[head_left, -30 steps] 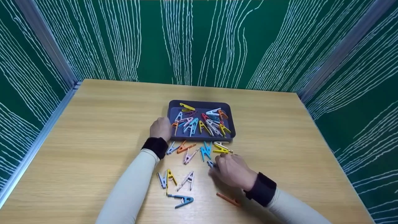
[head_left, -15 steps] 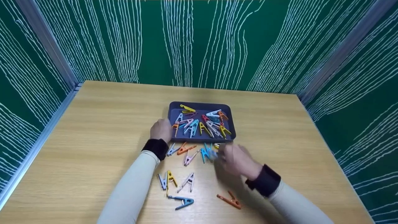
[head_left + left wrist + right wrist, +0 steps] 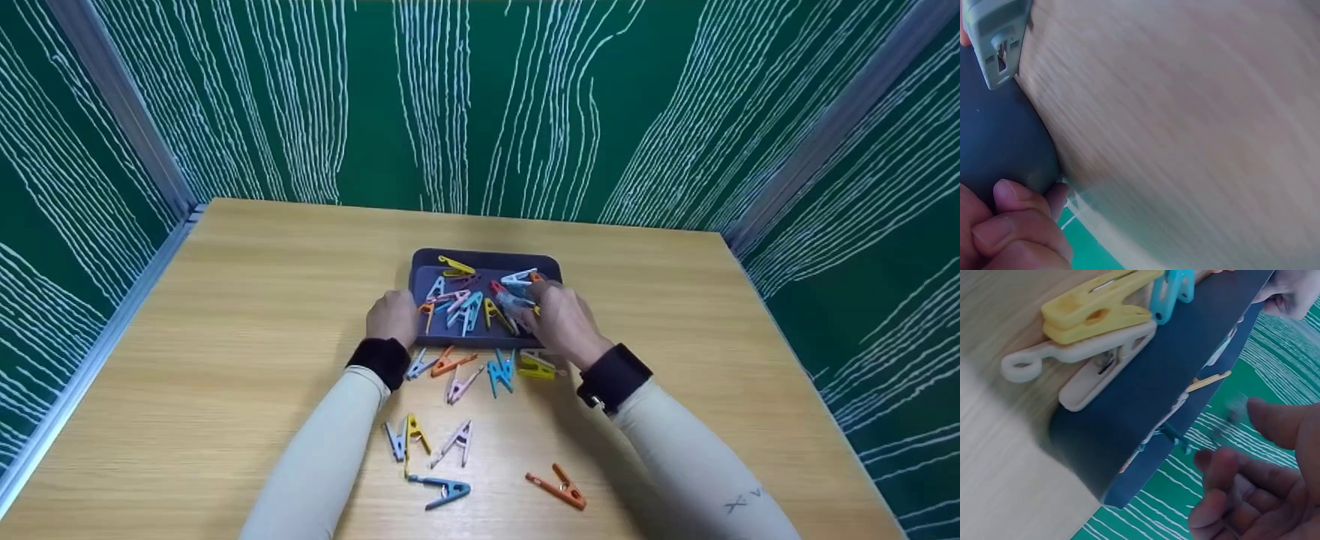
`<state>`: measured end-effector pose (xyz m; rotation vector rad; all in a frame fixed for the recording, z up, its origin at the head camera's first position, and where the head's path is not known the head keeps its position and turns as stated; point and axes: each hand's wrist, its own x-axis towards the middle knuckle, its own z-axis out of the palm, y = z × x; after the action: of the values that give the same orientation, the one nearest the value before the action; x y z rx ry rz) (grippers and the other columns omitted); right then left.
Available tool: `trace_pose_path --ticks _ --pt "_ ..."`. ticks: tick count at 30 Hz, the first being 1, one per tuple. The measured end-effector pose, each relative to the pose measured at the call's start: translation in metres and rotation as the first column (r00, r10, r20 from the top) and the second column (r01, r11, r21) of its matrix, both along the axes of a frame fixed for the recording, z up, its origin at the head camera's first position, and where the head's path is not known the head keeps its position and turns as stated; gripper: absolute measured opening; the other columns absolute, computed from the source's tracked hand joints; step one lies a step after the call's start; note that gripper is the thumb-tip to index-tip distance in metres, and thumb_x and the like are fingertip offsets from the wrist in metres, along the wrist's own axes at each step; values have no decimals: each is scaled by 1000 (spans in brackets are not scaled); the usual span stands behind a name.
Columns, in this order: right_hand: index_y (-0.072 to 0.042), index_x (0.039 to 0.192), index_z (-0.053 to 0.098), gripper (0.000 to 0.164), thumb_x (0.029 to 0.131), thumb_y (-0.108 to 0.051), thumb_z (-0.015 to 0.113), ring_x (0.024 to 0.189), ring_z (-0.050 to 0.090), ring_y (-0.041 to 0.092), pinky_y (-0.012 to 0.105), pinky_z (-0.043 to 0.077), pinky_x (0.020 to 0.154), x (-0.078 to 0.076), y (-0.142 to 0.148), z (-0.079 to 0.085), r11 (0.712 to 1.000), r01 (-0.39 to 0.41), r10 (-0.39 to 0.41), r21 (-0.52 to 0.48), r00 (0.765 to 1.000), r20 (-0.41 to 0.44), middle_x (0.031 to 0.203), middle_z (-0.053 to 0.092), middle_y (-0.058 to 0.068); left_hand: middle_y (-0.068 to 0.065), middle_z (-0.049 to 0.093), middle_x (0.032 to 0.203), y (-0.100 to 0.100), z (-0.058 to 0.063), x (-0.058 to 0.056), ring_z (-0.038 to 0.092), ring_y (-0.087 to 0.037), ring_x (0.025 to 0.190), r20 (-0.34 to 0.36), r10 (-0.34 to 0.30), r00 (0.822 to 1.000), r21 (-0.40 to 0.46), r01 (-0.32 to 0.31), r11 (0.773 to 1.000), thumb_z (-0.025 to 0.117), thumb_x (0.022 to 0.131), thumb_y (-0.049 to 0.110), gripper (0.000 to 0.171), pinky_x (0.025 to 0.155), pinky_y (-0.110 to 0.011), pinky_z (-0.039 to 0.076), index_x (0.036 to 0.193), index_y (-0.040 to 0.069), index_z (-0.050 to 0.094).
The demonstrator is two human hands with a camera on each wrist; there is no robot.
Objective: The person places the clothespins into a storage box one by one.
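Observation:
My left hand [image 3: 393,318] grips the left rim of a dark tray [image 3: 486,259]; in the left wrist view its curled fingers [image 3: 1022,228] pinch the tray's corner. Clothespins of several colours lie in the tray, among them a yellow one [image 3: 455,265] at the back. Over the tray's right part is my right hand [image 3: 564,319]. In the right wrist view its thumb and fingers stand apart, with a blurred, pale clothespin [image 3: 1233,413] in the air just off the thumb tip. That clothespin shows as a bluish smear over the pile in the head view.
Along the tray's front lie orange [image 3: 452,363], pink [image 3: 463,385], blue [image 3: 501,371] and yellow [image 3: 537,367] clothespins. Nearer me are a lilac and yellow pair, a pale one [image 3: 455,442], a blue one [image 3: 446,490] and an orange one [image 3: 561,489]. Green walls enclose the table [image 3: 300,255].
My right hand has moved from the table in front of the tray, carrying a bluish clothespin, up over the tray, where its fingers have let go. The left hand stays at the rim.

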<state>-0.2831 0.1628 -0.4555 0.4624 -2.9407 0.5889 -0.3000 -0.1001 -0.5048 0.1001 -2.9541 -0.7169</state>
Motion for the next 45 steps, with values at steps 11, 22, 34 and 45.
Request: trace_pose_path --ticks 11,22,34,45 --pt "-1 120 71 38 93 -26 77 84 63 26 40 55 71 14 15 -3 999 26 -27 -47 999 -19 104 66 15 -23 74 99 -1 5 -3 73 -35 91 35 7 999 -3 -7 1000 48 101 2 27 78 -50 57 100 -5 74" --pt "-14 100 79 16 87 -4 77 87 67 13 29 57 74 63 39 -1 857 -509 511 -77 859 9 96 73 1 -23 74 100 0 5 -5 73 -36 91 45 12 999 6 -12 1000 47 102 3 28 77 -51 58 101 -4 74" --pt "-29 120 77 59 83 14 62 105 56 8 27 51 93 99 55 -31 535 -810 835 -240 462 300 116 63 0 -26 73 99 0 4 -3 73 -40 91 -2 -2 1000 -19 2 1000 49 98 1 26 78 -52 57 99 -6 74" --pt "-27 113 79 47 77 4 79 100 54 8 28 51 89 100 71 -38 675 -726 718 -127 608 338 111 54 -7 -25 73 102 0 1 -1 72 -38 93 41 6 999 -4 -6 1000 47 100 2 28 79 -52 57 103 -6 74"
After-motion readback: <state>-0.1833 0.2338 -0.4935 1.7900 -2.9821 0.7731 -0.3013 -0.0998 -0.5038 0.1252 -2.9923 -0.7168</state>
